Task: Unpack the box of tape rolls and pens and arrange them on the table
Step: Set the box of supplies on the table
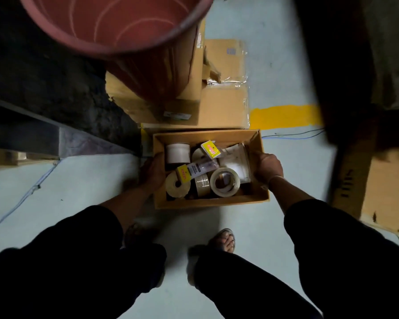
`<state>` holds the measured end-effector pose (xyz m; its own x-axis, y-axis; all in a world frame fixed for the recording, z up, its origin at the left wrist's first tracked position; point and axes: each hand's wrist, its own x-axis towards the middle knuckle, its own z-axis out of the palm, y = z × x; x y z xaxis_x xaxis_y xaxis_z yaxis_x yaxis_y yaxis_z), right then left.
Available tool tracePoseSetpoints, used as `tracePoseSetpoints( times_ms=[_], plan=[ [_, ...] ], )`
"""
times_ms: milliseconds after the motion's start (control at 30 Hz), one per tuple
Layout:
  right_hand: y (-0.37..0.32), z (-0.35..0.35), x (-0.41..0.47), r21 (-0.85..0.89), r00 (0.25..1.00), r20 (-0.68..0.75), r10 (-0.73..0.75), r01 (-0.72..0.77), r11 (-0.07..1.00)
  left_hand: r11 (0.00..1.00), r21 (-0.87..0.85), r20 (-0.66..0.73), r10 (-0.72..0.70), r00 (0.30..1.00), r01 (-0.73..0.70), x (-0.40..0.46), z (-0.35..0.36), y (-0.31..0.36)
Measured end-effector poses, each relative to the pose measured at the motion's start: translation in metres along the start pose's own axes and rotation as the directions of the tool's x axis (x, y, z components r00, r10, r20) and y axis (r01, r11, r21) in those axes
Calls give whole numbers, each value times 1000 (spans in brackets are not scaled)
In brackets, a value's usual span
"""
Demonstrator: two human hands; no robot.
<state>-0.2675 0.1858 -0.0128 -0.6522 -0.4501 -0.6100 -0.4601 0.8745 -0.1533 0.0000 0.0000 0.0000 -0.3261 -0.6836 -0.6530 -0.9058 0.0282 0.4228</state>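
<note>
An open cardboard box (207,202) is below me over the pale floor, held at both sides. My left hand (153,173) grips its left wall and my right hand (267,168) grips its right wall. Inside lie several tape rolls: a clear one (225,181), a beige one (177,186) and a white one (178,153). Yellow packets (210,149) and a clear wrapped pack (202,168) rest on top of them. Whether the box touches the floor I cannot tell.
A large red plastic bucket (115,24) stands on stacked cardboard boxes (221,107) just beyond. A yellow floor stripe (286,116) and thin wires (293,135) run right. Another carton (378,192) sits at right, a dark shelf (32,134) at left. My sandalled feet (224,240) are below.
</note>
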Motion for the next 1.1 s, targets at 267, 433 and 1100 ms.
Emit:
tracePoseSetpoints(
  times_ms=[267, 433, 1100],
  plan=[
    [-4, -136, -130, -48, 1000, 8, -10, 11, 999, 978, 196, 78, 58, 995, -72, -134, -100, 75],
    [-12, -236, -224, -93, 998, -7, -61, 60, 994, 975, 175, 76, 128, 989, -140, -224, -175, 116],
    [-106, -482, -444, 1, 945, -237, -227, 234, 972, 909, -18, -118, 412, 904, -416, -409, -438, 167]
  ],
)
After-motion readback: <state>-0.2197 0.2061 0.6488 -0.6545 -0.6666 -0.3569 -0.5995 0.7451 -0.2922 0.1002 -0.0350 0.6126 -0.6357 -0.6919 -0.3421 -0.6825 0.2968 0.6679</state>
